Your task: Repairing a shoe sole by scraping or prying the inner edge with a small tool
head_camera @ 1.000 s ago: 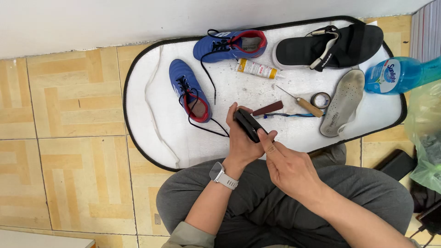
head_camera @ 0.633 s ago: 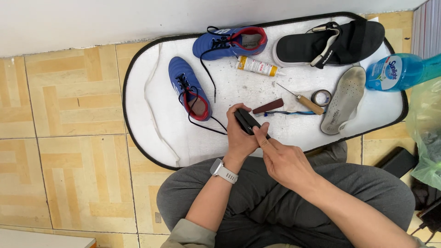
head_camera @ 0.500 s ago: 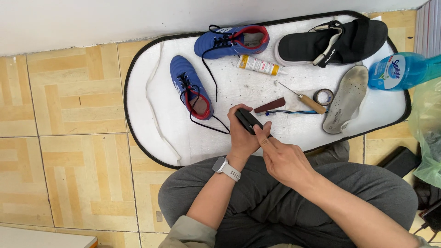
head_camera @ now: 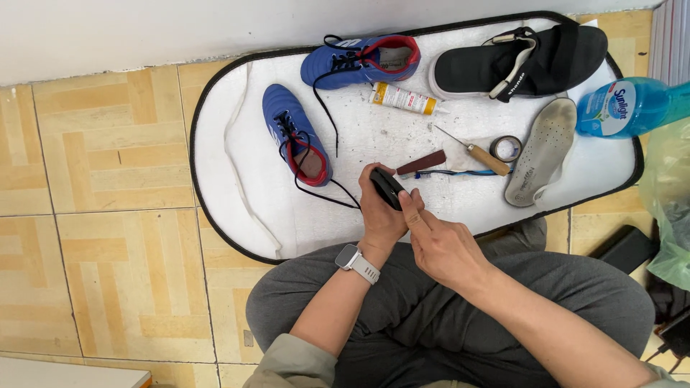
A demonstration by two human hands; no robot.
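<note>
My left hand (head_camera: 379,215) grips the small black object (head_camera: 387,188), long axis slanting away, while my right hand's (head_camera: 442,244) fingertip (head_camera: 407,202) presses its near end.

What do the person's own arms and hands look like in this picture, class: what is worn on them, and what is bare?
Both hands are bare: no gloves or rings show. The left hand has a smartwatch at the wrist, with a dark square face and a pale grey strap. The left forearm is bare up to an olive-green sleeve pushed up near the elbow. The right hand and forearm are bare too; a bit of olive sleeve shows at the frame's corner.
</note>
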